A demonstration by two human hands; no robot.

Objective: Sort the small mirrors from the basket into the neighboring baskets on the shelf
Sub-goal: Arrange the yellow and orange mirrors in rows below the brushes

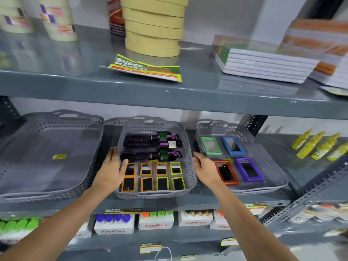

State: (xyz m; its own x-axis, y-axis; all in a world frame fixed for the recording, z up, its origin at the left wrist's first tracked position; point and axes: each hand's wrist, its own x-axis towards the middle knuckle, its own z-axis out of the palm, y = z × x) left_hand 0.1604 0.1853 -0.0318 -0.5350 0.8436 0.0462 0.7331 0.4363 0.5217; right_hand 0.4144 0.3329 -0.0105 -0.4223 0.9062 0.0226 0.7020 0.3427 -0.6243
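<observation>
A grey perforated middle basket (188, 162) holds several small mirrors with orange (146, 184) and yellow (178, 182) frames in two rows at its front, and black-and-purple hairbrushes (148, 147) behind them. My left hand (113, 170) rests on the basket's left rim, fingers apart, thumb over the leftmost orange mirror. My right hand (205, 166) is at the basket's right rim, fingers apart, holding nothing. The right basket (271, 166) holds larger green (211, 146), blue (233, 146), red (227, 173) and purple (249, 169) framed mirrors. The left basket (49, 157) shows only a yellow sticker.
The baskets stand on a grey metal shelf (207, 201). Yellow bottles (318, 146) stand at the right. The shelf above carries tape rolls (154, 27), a flyer (145, 68) and stacked notebooks (263, 63). Below are boxed bottles (156, 221).
</observation>
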